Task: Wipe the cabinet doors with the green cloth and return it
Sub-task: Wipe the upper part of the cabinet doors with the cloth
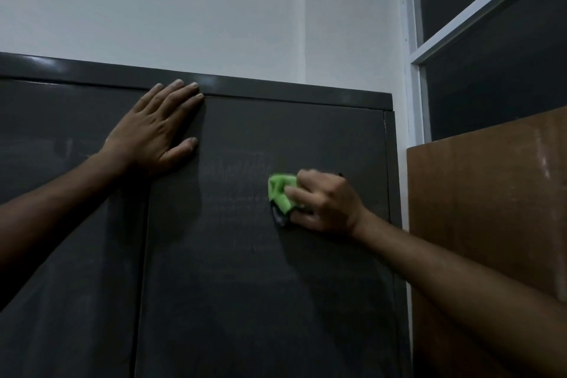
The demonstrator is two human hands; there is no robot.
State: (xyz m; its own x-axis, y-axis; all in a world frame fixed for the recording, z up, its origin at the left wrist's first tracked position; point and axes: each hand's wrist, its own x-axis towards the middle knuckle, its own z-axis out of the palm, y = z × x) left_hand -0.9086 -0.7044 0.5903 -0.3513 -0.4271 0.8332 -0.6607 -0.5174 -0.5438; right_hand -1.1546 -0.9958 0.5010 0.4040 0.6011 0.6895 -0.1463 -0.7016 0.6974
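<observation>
— Where's the green cloth [280, 192]?

— Bunched in my right hand [325, 202], fingers closed on it, pressed to the upper part of the right cabinet door [260, 270]. My left hand [153, 132] lies flat and open near the top, across the seam between the doors, bracing.

— So which step?

— Wiping, I'd say; faint streaks show beside the cloth. Next calls for firm, even strokes downward, then the left door [67, 255], before returning the cloth.

Glossy metal cabinet doors [245, 255], soft green cloth [280, 192], brown board [491, 193]
</observation>
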